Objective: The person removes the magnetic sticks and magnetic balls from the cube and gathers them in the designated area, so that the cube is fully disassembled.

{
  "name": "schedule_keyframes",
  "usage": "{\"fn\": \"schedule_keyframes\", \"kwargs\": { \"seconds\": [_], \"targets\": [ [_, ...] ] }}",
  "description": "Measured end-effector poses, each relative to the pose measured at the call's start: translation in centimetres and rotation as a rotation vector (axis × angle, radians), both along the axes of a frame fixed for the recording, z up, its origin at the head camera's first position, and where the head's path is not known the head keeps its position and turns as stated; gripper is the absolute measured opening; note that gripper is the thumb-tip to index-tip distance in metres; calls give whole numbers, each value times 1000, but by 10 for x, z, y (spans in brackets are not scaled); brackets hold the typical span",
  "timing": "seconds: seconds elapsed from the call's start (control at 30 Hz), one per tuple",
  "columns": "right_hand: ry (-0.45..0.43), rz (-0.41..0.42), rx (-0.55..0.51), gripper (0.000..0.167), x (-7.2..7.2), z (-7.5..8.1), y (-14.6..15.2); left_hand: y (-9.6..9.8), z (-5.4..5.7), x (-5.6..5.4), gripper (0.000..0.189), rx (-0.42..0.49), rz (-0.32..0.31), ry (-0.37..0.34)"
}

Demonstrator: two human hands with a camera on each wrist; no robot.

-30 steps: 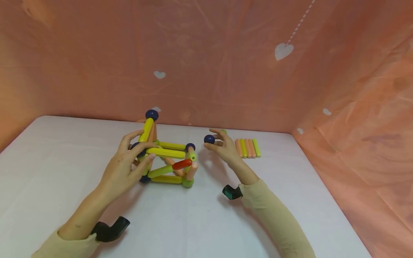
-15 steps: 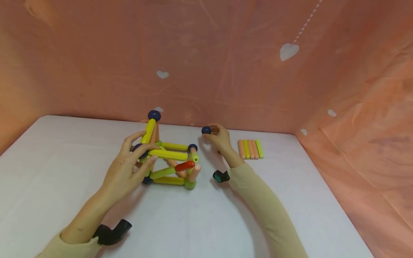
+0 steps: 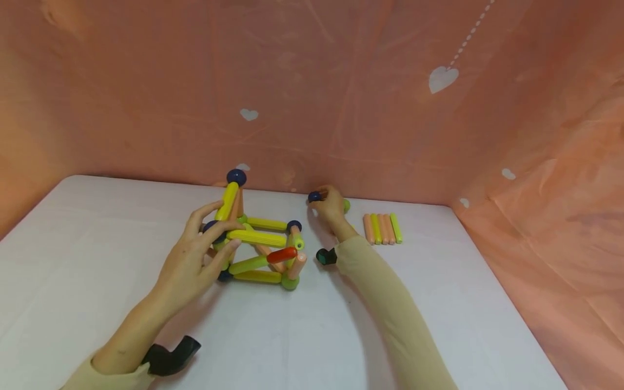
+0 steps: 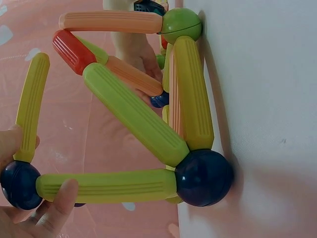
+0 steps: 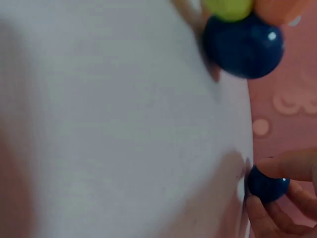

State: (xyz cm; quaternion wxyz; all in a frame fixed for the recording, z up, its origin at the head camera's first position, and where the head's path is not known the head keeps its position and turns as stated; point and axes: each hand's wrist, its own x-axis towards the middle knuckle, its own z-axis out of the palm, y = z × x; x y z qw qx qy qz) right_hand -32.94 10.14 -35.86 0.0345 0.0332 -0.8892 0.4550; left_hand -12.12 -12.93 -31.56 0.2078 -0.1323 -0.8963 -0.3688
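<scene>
A frame of toy building sticks [image 3: 258,238] and balls stands left of centre, in yellow, green, peach and red with dark blue and green balls. My left hand [image 3: 187,252] grips its left side at a dark blue corner ball [image 4: 20,184]. In the left wrist view, the fingers lie by that ball and a light green stick [image 4: 106,186]. A red-tipped stick [image 3: 281,255] slants across the front. Near the back edge, my right hand [image 3: 331,208] pinches a separate dark blue ball [image 5: 269,186] low at the table surface.
Right of my right hand, several loose peach, yellow and green sticks [image 3: 382,228] lie side by side. A green ball [image 3: 346,205] shows just behind that hand. A pink cloth [image 3: 341,108] hangs along the back of the white table [image 3: 292,341].
My right hand has carried the dark blue ball back, towards the table's far edge, and lowered it. My left hand keeps its grip on the frame.
</scene>
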Motion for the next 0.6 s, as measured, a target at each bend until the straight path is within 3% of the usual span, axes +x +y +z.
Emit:
{"fn": "schedule_keyframes", "kwargs": {
  "seconds": [0.4,0.5,0.6],
  "targets": [
    [26,68,103,50,5,1,3,-2,1,0,25,10,-5,16],
    [78,159,48,51,16,4,8,-3,1,-1,25,13,-7,17],
    [125,311,-17,47,35,7,15,-3,0,-1,25,13,-7,19]
  ]
}}
